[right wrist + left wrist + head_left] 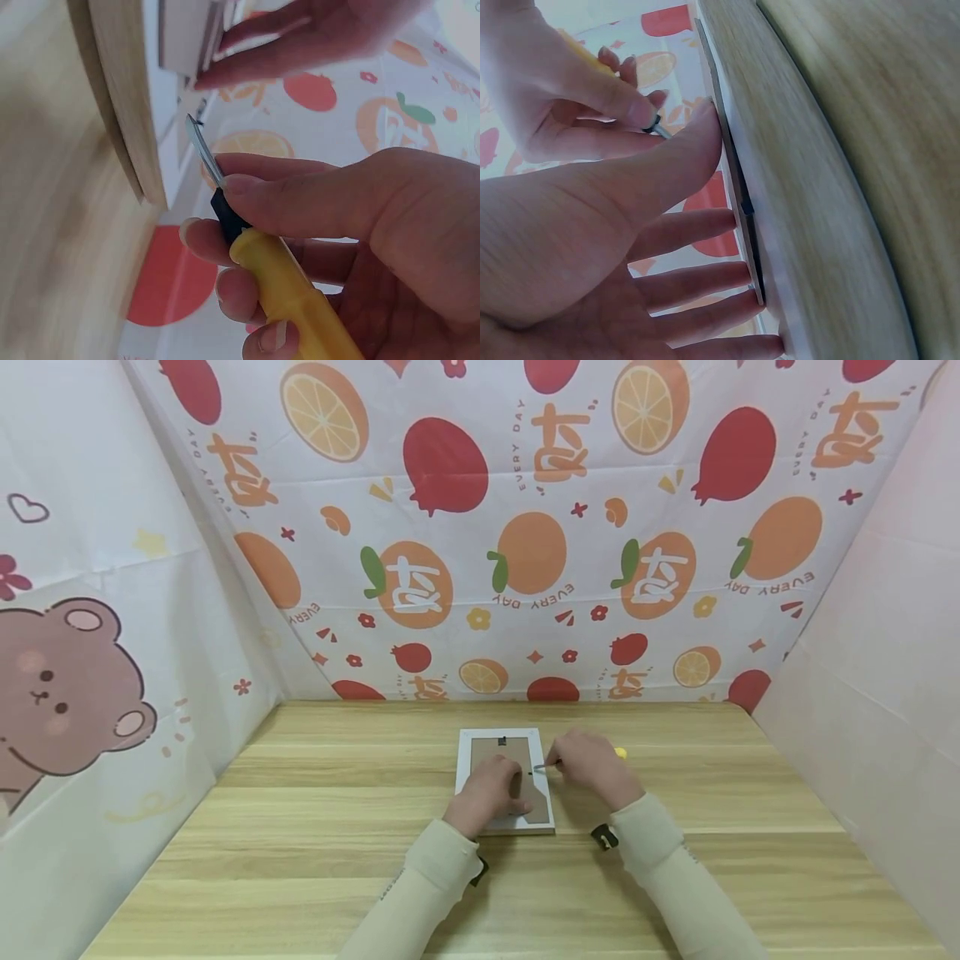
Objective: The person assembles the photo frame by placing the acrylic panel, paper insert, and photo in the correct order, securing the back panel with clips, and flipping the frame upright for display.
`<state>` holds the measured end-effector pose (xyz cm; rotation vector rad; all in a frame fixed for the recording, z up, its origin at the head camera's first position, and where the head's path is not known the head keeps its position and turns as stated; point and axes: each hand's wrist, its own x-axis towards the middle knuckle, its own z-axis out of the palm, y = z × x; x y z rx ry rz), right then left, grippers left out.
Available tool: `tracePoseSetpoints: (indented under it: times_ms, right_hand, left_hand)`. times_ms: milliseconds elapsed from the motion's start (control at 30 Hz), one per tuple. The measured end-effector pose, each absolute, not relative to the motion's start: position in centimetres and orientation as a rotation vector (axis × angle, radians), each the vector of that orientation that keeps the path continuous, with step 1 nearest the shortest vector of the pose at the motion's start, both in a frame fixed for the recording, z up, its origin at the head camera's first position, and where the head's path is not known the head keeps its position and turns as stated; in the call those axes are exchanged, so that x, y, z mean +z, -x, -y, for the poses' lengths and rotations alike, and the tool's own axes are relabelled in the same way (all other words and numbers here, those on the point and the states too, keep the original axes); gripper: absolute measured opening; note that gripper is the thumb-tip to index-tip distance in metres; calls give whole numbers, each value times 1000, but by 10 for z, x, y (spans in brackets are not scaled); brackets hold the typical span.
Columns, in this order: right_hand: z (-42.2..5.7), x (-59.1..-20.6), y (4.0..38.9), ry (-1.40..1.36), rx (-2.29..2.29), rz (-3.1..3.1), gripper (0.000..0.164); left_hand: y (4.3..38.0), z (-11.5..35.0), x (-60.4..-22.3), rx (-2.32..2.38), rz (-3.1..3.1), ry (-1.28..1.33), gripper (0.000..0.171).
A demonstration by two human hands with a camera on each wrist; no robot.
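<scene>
A picture frame (462,756) with a white rim lies face down on the wooden table, its brown backing board (486,748) upward. A small black hanger (502,741) sits near its far edge. My left hand (489,791) rests on the board, fingers spread and fairly straight with fingertips against it in the left wrist view. At the frame's right side, my right hand (592,766) grips a yellow-handled tool (281,274) with a black collar and a thin, curved metal tip. That tip reaches a small dark tab (530,773) at the board's right edge.
The wooden table (315,810) extends around the frame on all sides. A fruit-print cloth (465,552) hangs behind it, and pale cloth walls (877,693) stand left and right. Black wrist devices (604,837) show beneath the sleeves.
</scene>
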<state>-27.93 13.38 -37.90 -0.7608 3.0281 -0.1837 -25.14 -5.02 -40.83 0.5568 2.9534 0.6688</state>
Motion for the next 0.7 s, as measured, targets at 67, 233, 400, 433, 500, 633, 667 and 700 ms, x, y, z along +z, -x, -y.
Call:
tracePoseSetpoints:
  times_ms: [67, 233, 400, 433, 500, 633, 667, 700]
  right_hand:
    - [-137, -377, 281, 754, -198, -3033, 25]
    - [-141, -375, 282, 747, -220, -3032, 29]
    - [-139, -374, 283, 748, -263, -3004, 26]
    - [-139, -374, 283, 748, -270, -3000, 26]
    - [-138, -374, 283, 749, -279, -2996, 25]
    - [-139, -373, 285, 753, -291, -2992, 26]
    - [-139, -373, 285, 755, -292, -2990, 25]
    - [-140, -373, 286, 759, -296, -2987, 25]
  left_hand:
    - [251, 50, -408, 671, -2950, -555, 35]
    - [251, 51, -409, 675, -2951, -556, 37]
    - [251, 53, -410, 695, -2942, -567, 34]
    - [251, 53, -410, 693, -2944, -569, 33]
    - [251, 54, -411, 691, -2952, -575, 34]
    - [252, 54, -410, 676, -2961, -573, 35]
    - [251, 53, -410, 676, -2960, -569, 35]
    - [251, 53, -409, 675, -2957, -565, 35]
